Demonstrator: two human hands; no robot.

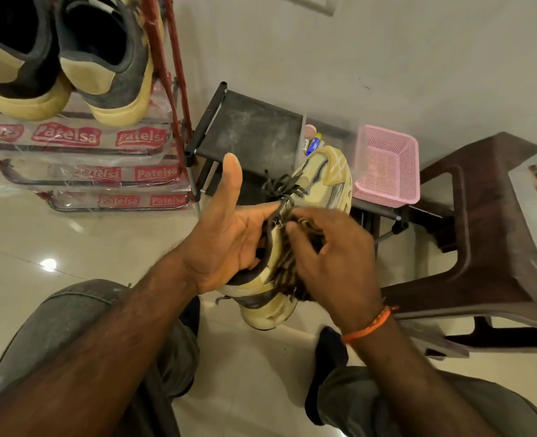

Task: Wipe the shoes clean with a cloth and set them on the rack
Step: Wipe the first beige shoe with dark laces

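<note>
Sneaker (pixel 321 184) held by left hand (pixel 226 234), fingers inside collar; right hand (pixel 333 263) fingers grip striped cloth (pixel 295 266) against it. Pink basket (pixel 387 165), brown stool (pixel 481 222), rack (pixel 81 152) nearby.

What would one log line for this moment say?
step: wiping | left hand: holds cream shoe at collar | right hand: rubs striped cloth on its side | rack: one pair set

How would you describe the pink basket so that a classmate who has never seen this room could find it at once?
Start at the red shoe rack on the left, then look right to the low black fabric shelf by the wall. The pink basket sits at that shelf's right end, beside a brown plastic chair. It is the only pink, perforated, open-topped thing.
</note>
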